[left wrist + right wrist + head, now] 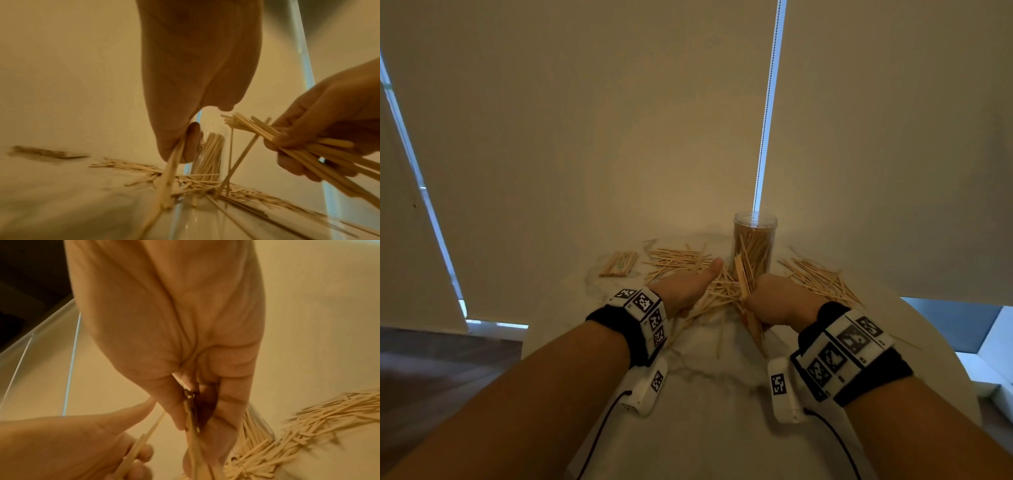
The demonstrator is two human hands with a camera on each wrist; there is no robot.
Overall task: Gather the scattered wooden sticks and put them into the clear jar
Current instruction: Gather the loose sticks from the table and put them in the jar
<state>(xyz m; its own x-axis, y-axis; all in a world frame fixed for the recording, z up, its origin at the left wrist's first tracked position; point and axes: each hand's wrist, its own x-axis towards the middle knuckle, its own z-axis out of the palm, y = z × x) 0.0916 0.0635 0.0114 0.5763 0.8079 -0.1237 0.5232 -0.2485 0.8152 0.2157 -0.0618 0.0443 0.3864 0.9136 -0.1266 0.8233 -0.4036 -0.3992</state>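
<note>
Both hands work low over the table (825, 428), just in front of the clear jar (755, 240). My right hand (779, 301) is closed round a bundle of wooden sticks (744, 277), fingers and thumb wrapped about its middle, with the ends fanning out above and below the grip. My left hand (688, 284) pinches a few sticks (170, 170) between thumb and fingertips; their lower ends angle down toward the heap.

Layout, largest first:
- Table: round, pale, marbled top.
- Jar: upright at the far edge, open at the top, already well filled with sticks standing on end.
- Loose heaps: one (678, 260) to the left of the jar, one (822, 281) to the right, and a tangle (719, 298) between my hands.
- A small tidy stack (618, 263) lies apart at the far left.

Step in hand, as I judge it: collecting. The task is perhaps half done, since much stock remains on the table.

Next move: pass the left-hand sticks into the right-hand bundle, align the ends, lift above the rim and lower the bundle in lengthwise. The fanned ends may catch on the rim or on the sticks already inside.
</note>
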